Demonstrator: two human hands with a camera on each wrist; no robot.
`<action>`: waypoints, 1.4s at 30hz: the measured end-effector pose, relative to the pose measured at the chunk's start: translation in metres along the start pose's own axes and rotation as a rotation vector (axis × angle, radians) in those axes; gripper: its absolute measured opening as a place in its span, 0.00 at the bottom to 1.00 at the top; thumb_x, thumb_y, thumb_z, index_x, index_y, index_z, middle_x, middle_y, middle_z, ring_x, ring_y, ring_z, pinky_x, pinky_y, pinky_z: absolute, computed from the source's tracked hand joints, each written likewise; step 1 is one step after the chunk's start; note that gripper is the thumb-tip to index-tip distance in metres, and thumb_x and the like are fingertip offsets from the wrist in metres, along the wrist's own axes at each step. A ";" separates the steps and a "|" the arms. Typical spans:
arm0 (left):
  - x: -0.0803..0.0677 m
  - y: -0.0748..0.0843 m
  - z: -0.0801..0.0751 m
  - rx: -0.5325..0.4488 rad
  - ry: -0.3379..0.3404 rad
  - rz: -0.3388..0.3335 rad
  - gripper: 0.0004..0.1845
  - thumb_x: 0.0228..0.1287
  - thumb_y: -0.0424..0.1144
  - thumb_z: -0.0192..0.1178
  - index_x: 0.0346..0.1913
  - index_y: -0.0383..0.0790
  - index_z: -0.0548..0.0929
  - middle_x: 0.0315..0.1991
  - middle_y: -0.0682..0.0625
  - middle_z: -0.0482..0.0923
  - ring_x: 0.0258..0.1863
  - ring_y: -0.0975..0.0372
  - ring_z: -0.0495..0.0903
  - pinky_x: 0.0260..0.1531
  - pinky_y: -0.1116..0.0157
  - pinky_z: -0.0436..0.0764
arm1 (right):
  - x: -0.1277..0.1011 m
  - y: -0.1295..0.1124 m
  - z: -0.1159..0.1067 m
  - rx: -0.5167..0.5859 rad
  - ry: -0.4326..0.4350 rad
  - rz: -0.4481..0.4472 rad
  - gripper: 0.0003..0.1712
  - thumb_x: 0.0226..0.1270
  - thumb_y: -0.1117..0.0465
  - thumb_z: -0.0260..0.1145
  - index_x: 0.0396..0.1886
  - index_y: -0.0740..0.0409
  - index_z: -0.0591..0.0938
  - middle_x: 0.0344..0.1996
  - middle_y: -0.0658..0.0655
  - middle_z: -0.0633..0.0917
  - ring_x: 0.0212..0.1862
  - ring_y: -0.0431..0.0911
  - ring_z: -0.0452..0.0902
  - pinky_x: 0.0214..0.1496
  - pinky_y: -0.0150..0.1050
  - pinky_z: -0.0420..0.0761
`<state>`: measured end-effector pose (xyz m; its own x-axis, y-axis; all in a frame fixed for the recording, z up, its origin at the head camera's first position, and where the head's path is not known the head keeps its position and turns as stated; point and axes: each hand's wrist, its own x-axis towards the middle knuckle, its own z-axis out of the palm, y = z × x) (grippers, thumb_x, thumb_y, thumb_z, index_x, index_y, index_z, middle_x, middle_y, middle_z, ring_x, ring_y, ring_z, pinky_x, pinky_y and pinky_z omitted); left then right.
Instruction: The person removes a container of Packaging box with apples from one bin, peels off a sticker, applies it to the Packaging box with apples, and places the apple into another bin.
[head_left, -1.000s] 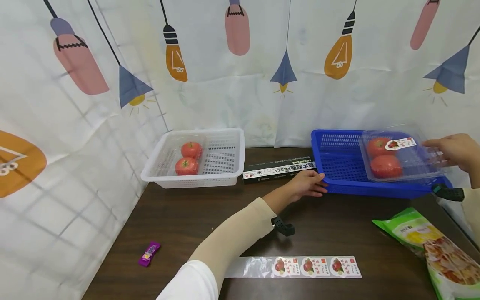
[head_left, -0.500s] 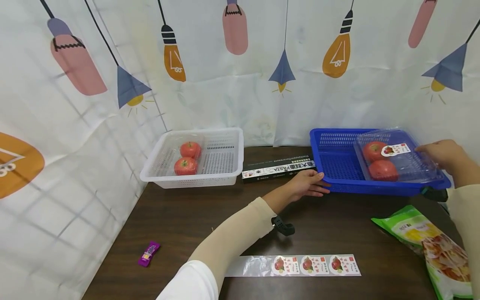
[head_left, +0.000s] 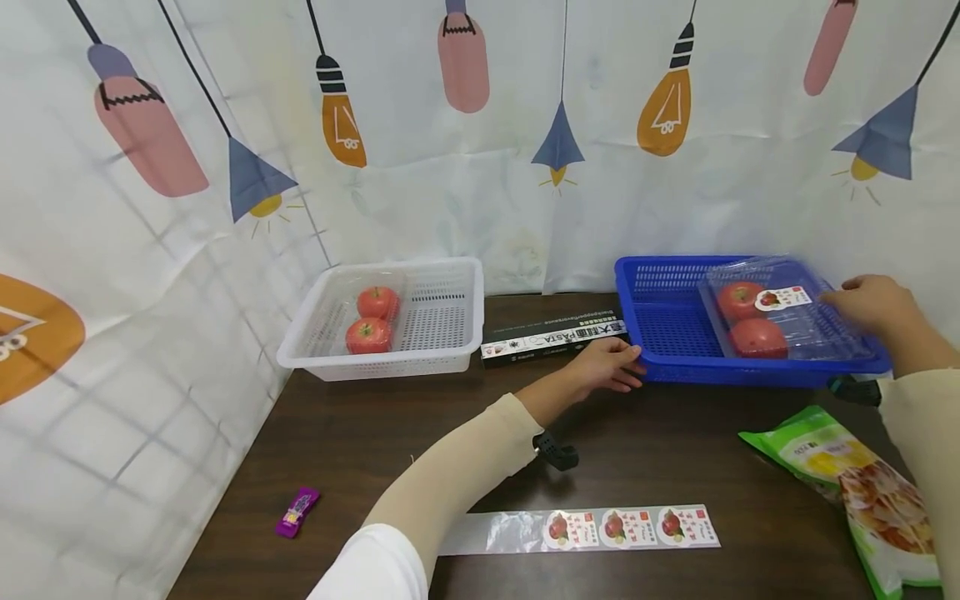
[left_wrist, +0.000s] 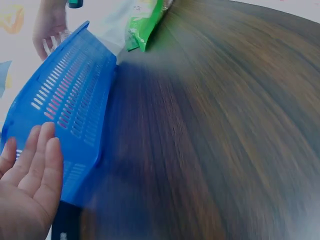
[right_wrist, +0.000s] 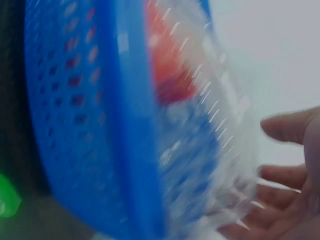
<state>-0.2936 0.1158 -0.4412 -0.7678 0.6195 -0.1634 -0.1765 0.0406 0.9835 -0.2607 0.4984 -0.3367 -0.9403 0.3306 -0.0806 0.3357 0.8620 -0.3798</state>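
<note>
Head view: the clear box [head_left: 802, 323] of red fruit [head_left: 759, 338] is held within the blue basket [head_left: 667, 321]'s right half. The right hand [head_left: 873, 308] is opened at its right end, the left hand [head_left: 606, 365] opened against the basket's near-left corner. Ideally, the box is settled level.

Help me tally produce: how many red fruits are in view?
4: a rear fruit and front fruit in the clear box in the white basket; a far fruit and near fruit in the labelled box in the blue basket. None looks hidden.
</note>
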 end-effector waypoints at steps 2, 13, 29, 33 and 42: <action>-0.008 0.003 -0.007 0.068 -0.006 0.002 0.17 0.73 0.42 0.56 0.49 0.28 0.77 0.41 0.36 0.84 0.31 0.53 0.85 0.44 0.46 0.80 | -0.006 -0.015 -0.003 -0.020 0.052 -0.024 0.45 0.72 0.42 0.48 0.60 0.86 0.60 0.54 0.85 0.64 0.54 0.80 0.58 0.56 0.71 0.63; -0.052 0.060 -0.064 0.411 -0.096 0.156 0.12 0.74 0.39 0.55 0.49 0.33 0.78 0.43 0.40 0.83 0.41 0.47 0.84 0.42 0.55 0.83 | -0.020 -0.113 0.007 -0.048 0.016 -0.332 0.43 0.73 0.39 0.50 0.63 0.78 0.65 0.56 0.80 0.70 0.55 0.74 0.65 0.54 0.69 0.65; -0.105 0.097 -0.194 0.738 0.226 0.140 0.12 0.72 0.43 0.56 0.47 0.37 0.78 0.41 0.44 0.81 0.38 0.53 0.83 0.41 0.55 0.82 | -0.015 -0.238 0.106 -0.036 -0.092 -0.556 0.30 0.72 0.52 0.56 0.62 0.71 0.72 0.56 0.71 0.77 0.57 0.66 0.71 0.58 0.61 0.70; -0.129 0.086 -0.226 0.844 0.298 0.091 0.12 0.72 0.43 0.57 0.46 0.37 0.78 0.42 0.42 0.81 0.39 0.54 0.82 0.43 0.53 0.80 | -0.024 -0.267 0.133 0.023 -0.131 -0.581 0.28 0.71 0.53 0.57 0.62 0.68 0.74 0.56 0.68 0.79 0.57 0.63 0.73 0.57 0.58 0.72; -0.176 0.088 -0.306 1.087 0.533 0.015 0.18 0.72 0.49 0.55 0.49 0.36 0.78 0.47 0.41 0.78 0.42 0.49 0.77 0.43 0.50 0.77 | -0.052 -0.347 0.176 0.111 -0.111 -0.674 0.24 0.73 0.51 0.58 0.60 0.62 0.76 0.54 0.60 0.81 0.55 0.55 0.76 0.55 0.52 0.76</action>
<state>-0.3628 -0.2296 -0.3498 -0.9678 0.2356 0.0882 0.2478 0.8325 0.4956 -0.3382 0.1141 -0.3633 -0.9440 -0.3096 0.1143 -0.3258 0.8195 -0.4715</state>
